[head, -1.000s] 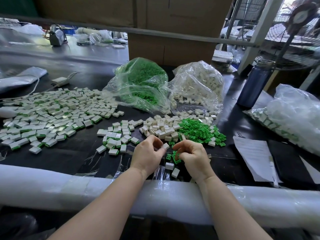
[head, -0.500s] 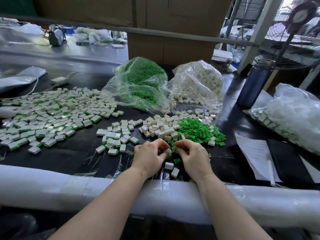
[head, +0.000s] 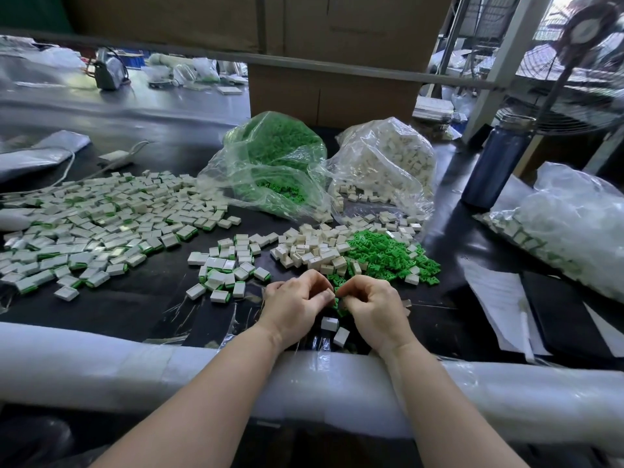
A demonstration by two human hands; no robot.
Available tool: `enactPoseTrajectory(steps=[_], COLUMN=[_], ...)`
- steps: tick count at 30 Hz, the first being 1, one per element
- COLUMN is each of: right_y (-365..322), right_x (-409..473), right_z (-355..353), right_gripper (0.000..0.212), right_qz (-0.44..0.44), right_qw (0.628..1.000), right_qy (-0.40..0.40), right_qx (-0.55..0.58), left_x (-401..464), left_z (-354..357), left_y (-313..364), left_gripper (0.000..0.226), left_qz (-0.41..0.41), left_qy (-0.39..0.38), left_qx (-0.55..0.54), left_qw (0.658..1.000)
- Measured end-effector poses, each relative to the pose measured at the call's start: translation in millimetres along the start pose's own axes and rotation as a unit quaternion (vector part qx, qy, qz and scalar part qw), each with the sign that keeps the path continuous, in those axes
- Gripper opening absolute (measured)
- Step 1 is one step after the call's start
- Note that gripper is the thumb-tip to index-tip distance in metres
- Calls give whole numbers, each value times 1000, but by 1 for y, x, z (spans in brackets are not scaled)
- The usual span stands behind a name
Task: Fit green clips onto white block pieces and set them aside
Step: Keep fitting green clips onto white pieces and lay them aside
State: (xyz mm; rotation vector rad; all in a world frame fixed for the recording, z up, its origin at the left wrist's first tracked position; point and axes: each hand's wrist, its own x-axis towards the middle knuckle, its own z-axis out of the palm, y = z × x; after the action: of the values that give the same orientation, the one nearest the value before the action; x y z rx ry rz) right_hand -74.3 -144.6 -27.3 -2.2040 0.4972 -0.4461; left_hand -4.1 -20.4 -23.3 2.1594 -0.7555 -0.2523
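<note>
My left hand [head: 295, 307] and my right hand [head: 376, 310] meet fingertip to fingertip low over the black table [head: 141, 298]. Both pinch a small piece between them; my fingers hide most of it, and green shows just under them. Two loose white blocks [head: 330, 323] lie right below my hands. Beyond them sit a heap of white blocks [head: 310, 248] and a heap of green clips [head: 385, 255]. Clipped blocks [head: 229, 265] form a small group to the left, and a wide spread of clipped blocks [head: 101, 224] lies farther left.
A bag of green clips [head: 270, 163] and a bag of white blocks [head: 388, 160] stand behind the heaps. At the right are a blue bottle [head: 493, 167], papers [head: 496, 298], a black notebook [head: 567, 315] and another filled bag [head: 574, 224]. A padded white roll [head: 135, 373] lines the near edge.
My hands have come together: a gap between the fingertips one second ago has closed, and the white block seen at my left fingertips is now hidden.
</note>
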Motion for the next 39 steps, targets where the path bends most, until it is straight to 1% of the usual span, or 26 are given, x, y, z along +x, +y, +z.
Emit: enactPoseTrajectory(steps=[2, 4, 7, 9, 13, 17, 19, 21, 26, 29, 32, 34, 39], right_y=[1, 3, 5, 4, 3, 2, 1, 0, 0, 2, 2, 3, 5], right_x=[0, 1, 2, 2, 2, 1, 0, -1, -1, 0, 1, 2, 1], right_z=[1, 1, 1, 0, -3, -8, -9, -10, -10, -7, -3, -2, -2], right_gripper=[21, 14, 12, 13, 16, 20, 25, 24, 22, 22, 23, 24, 22], right_qz=[-7, -10, -15, -20, -21, -9, -4, 0, 10, 27, 17, 8, 5], right_qw=[1000, 1000, 999, 999, 995, 983, 976, 972, 971, 977, 991, 994, 989], right_qy=[11, 19, 31, 43, 51, 48, 45, 40, 44, 18, -2, 4, 18], right_qx=[-8, -14, -28, -16, 77, 180, 214, 233, 233, 210, 133, 105, 146], left_x=[0, 0, 0, 1, 1, 1, 1, 2, 3, 3, 3, 3, 3], left_z=[1, 1, 2, 2, 2, 3, 3, 3, 2, 2, 2, 2, 3], left_y=[0, -1, -2, -3, -4, -6, -7, -8, -9, -9, -9, -9, -9], left_gripper=[17, 17, 11, 8, 12, 16, 15, 13, 10, 10, 12, 12, 14], left_qz=[5, 9, 19, 25, 27, 23, 20, 20, 22, 19, 16, 12, 16], left_qy=[10, 21, 27, 28, 34, 34, 27, 23, 27, 32, 31, 28, 23], left_qx=[-6, -10, -17, -33, -84, -123, -142, -159, -167, -162, -162, -167, -170], left_qw=[1000, 1000, 999, 999, 996, 991, 989, 987, 985, 986, 986, 986, 985])
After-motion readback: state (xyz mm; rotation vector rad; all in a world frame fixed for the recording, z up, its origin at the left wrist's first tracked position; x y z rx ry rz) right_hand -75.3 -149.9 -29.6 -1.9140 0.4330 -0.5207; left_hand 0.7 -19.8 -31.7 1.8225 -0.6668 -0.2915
